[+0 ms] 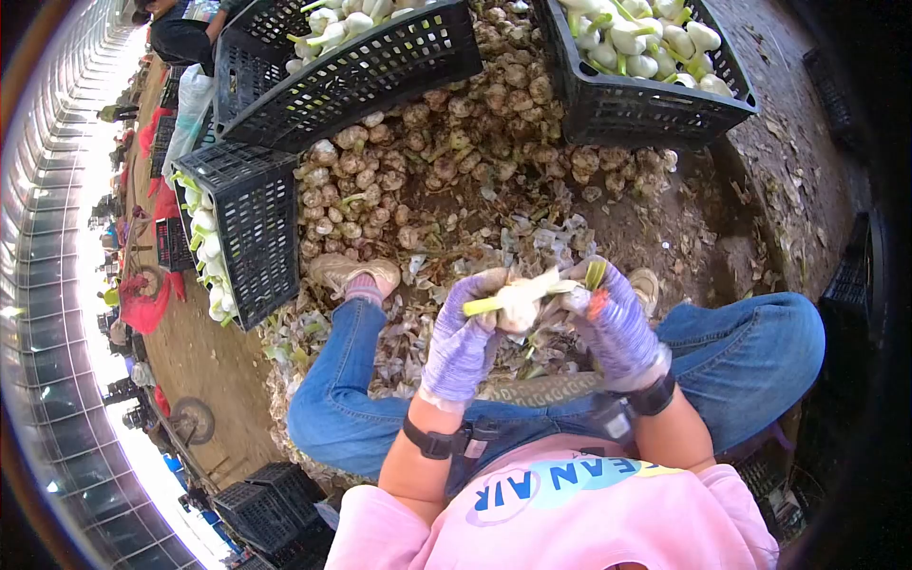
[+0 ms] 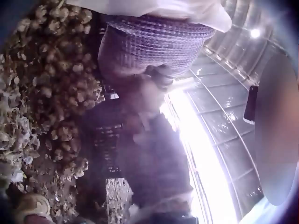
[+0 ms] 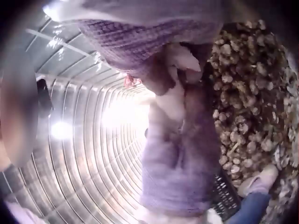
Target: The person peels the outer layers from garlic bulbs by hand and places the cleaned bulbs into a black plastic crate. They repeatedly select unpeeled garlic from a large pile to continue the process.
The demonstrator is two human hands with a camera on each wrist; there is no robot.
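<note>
In the head view a white garlic bulb (image 1: 519, 313) with a short green stem is held between two purple-gloved hands over the lap. The left hand (image 1: 464, 334) grips the bulb and stem from one side, fingers curled round it. The right hand (image 1: 616, 325) pinches whitish skin or leaf at the bulb's other side, with a cut green stem (image 1: 596, 274) showing between its fingers. In the right wrist view the right hand (image 3: 154, 56) holds pale peel (image 3: 183, 58) close to the white bulb (image 3: 171, 105). The left wrist view is dim; the left glove (image 2: 154, 46) hides most of the bulb.
Black crates (image 1: 655, 112) of trimmed garlic stand at the front right, front left (image 1: 356, 81) and left side (image 1: 256, 237). A heap of untrimmed bulbs (image 1: 361, 190) lies between them. Loose skins (image 1: 532, 242) cover the ground about the feet. Another person (image 1: 185, 38) sits at the top left.
</note>
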